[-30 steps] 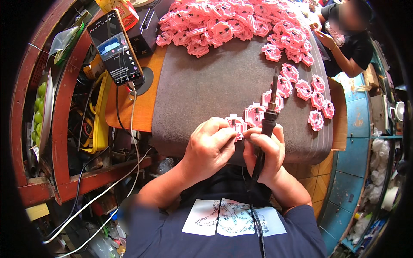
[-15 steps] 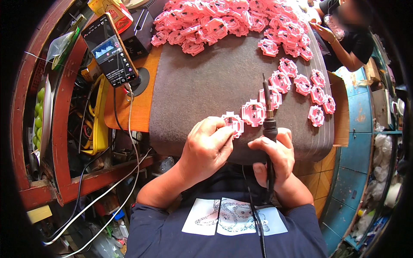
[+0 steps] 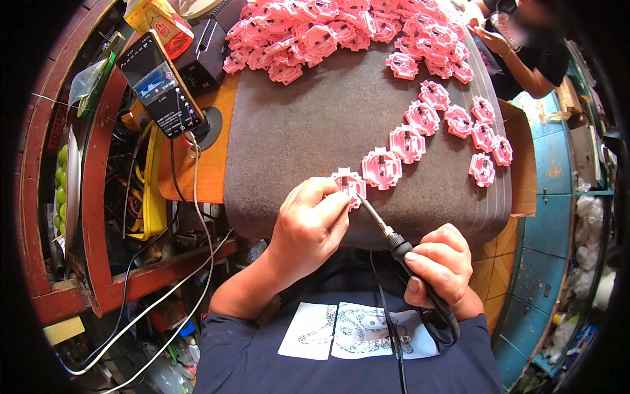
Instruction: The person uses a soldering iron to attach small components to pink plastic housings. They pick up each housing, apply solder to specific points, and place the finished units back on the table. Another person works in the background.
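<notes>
My right hand [image 3: 442, 268] grips a soldering iron [image 3: 400, 247] with a black handle. Its metal tip slants up and left to a pink plastic part [image 3: 349, 186] at the mat's front edge. My left hand [image 3: 311, 215] is closed in a pinch, fingertips against the same part's lower left side. Whatever those fingers hold is hidden. Beside that part lies another pink part [image 3: 382, 168] with a small black piece in its middle. From there more pink parts [image 3: 407, 143] run in a line to the upper right.
A large heap of pink parts [image 3: 315, 43] covers the far side of the dark mat [image 3: 295, 125]. On the left a phone [image 3: 161, 85] leans on a stand, cables trailing down. Several loose parts [image 3: 482, 136] lie at the right. Another person's hand [image 3: 492, 41] shows at far right.
My right hand has tipped the soldering iron from upright to slanting left, bringing its tip down to the pink part. My left hand remains pinched at that part.
</notes>
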